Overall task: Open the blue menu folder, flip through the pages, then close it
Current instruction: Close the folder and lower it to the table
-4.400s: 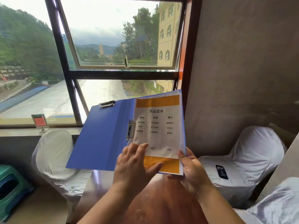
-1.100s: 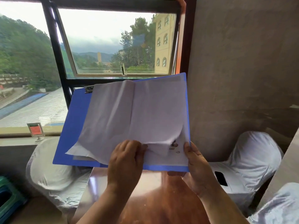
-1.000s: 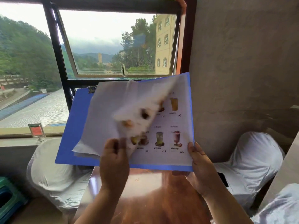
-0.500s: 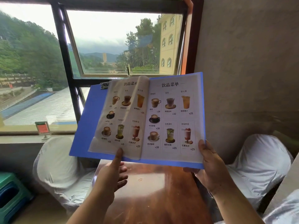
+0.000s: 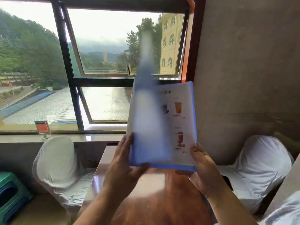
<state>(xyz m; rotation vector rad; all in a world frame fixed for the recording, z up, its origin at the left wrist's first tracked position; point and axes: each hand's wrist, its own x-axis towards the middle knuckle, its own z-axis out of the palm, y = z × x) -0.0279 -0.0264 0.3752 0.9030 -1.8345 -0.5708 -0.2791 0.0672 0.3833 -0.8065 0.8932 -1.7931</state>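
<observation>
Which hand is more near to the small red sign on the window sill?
Left. The left hand holds the folder's lower left edge, on the red sign's side. The right hand grips the lower right corner, farther away.

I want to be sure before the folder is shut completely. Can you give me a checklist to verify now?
1. Right hand holds the blue menu folder at its lower right corner: ok.
2. Left hand holds the front cover at its lower edge: ok.
3. Pages lie flat under the cover: cannot tell, blurred.
4. No fingers between the cover and the drinks page: cannot tell.
5. Wooden table below is free of things: ok.
</observation>
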